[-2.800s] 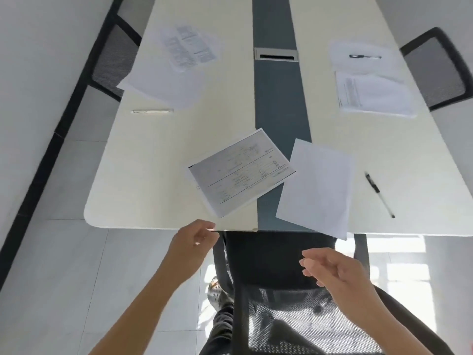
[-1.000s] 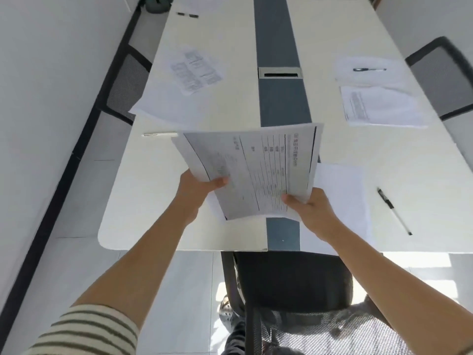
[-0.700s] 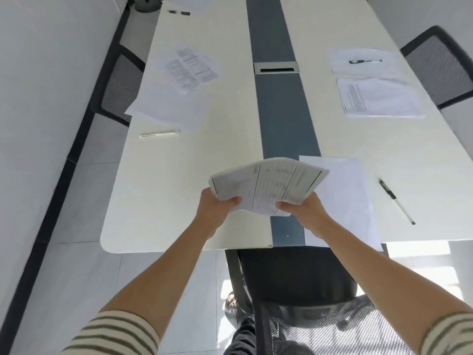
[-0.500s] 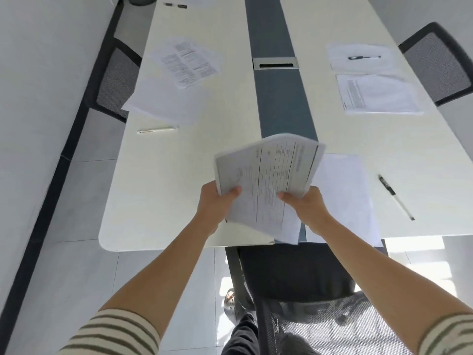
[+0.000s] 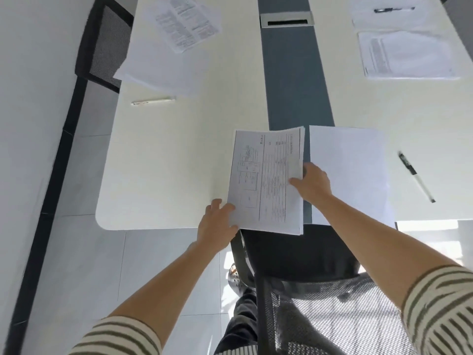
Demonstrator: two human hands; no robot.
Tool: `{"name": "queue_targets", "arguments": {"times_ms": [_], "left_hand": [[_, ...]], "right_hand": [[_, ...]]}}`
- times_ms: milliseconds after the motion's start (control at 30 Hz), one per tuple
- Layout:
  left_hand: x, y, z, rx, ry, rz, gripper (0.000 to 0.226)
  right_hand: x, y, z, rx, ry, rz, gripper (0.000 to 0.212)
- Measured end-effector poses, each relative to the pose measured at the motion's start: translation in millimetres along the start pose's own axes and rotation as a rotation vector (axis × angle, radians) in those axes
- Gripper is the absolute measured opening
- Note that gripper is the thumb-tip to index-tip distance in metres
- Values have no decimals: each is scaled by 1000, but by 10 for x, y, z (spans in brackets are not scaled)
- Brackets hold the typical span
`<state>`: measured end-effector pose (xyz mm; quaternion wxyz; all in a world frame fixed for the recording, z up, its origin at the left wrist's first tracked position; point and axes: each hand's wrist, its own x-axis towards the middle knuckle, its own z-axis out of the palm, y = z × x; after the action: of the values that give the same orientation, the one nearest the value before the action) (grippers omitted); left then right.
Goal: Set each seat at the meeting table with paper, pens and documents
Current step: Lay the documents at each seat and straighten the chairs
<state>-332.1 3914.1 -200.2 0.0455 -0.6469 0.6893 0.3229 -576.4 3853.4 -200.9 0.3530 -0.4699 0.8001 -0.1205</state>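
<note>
A stack of printed documents (image 5: 266, 180) lies at the near end of the white meeting table (image 5: 166, 160), its lower edge hanging past the table's rim. My left hand (image 5: 217, 224) pinches its bottom-left corner. My right hand (image 5: 312, 184) holds its right edge, thumb on top. Blank white paper (image 5: 348, 170) lies just to the right, and a black-and-clear pen (image 5: 414, 176) lies beyond that.
A black mesh chair (image 5: 307, 265) stands tucked at the table's end below the papers. The left seat has printed sheets (image 5: 186, 24), blank paper (image 5: 163, 73) and a white pen (image 5: 153, 101). The right seat has documents (image 5: 407, 57) and a black pen (image 5: 393, 10). A cable slot (image 5: 286, 20) sits in the grey centre strip.
Both hands picked the printed stack up off the table, squared it in the air, and have now lowered it flat and upright at the table's end, left of the blank paper.
</note>
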Motion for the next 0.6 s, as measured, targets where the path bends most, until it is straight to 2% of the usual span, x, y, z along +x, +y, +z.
{"name": "queue_targets", "arguments": {"times_ms": [67,100,233,467,600], "left_hand": [[29,33,94,84,-1,56,48],[47,48,137,117,5,82,48],[113,114,253,214,31,103,46],[276,285,196,206,75,66,49],[370,383,175,217,90,46,50]], "right_hand": [[-172,142,-56,-168,77,-127,54],[-293,219,-55,-260,64,-197,59],[-633,499,143,-624,-185,-400,58],[-221,553,126,-640,-188,-475,53],[36,445,21,-649,-211,-483,58]]}}
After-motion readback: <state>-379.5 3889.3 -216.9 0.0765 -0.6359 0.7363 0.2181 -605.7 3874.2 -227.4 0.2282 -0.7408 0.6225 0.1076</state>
